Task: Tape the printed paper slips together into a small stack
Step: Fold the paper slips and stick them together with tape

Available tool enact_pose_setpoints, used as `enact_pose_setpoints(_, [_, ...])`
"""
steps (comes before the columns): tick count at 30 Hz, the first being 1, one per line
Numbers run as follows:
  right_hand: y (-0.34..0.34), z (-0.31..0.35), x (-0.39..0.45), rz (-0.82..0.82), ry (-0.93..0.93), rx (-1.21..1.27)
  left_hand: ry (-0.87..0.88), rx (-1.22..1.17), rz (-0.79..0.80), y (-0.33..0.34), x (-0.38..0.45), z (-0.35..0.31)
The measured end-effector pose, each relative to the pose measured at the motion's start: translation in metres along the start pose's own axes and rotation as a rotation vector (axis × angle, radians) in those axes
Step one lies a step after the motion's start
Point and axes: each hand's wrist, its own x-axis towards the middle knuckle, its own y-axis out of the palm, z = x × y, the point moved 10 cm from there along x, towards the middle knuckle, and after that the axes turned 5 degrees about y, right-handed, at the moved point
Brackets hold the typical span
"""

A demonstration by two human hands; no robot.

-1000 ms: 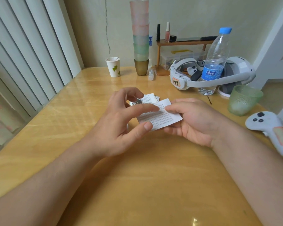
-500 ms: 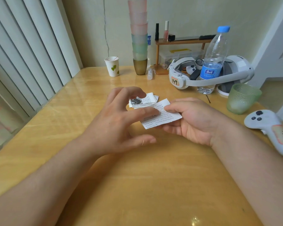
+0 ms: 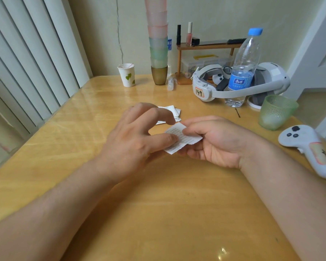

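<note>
While the glossy yellow wooden table (image 3: 158,204) lies wide beneath both forearms, the right hand (image 3: 216,142) pinches a small white printed paper slip (image 3: 179,137) between thumb and curled fingers, just above the wood. The left hand (image 3: 132,140) presses its thumb on the slip's near-left end, its other fingers spread and arched. The slip's long axis runs from near-left to far-right. Just beyond lies a loose pile of printed slips (image 3: 174,113), nearer the left hand, unobstructed. No tape shows.

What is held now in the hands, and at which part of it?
A printed paper slip: the right hand pinches its right end, and the left hand thumb presses its left part.
</note>
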Motion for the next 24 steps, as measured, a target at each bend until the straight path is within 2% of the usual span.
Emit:
enact_pose_setpoints(12, [0.006, -0.002, 0.002, 0.067, -0.007, 0.065, 0.023, -0.005, -0.074, -0.004, 0.0, -0.008])
enact_pose_setpoints(18, [-0.001, 0.006, 0.001, 0.015, -0.065, 0.016, -0.092, 0.024, -0.127, -0.011, -0.002, 0.004])
enact_pose_setpoints(24, [0.0, 0.02, -0.004, 0.027, -0.146, 0.168, -0.255, 0.076, -0.132, -0.013, -0.005, 0.016])
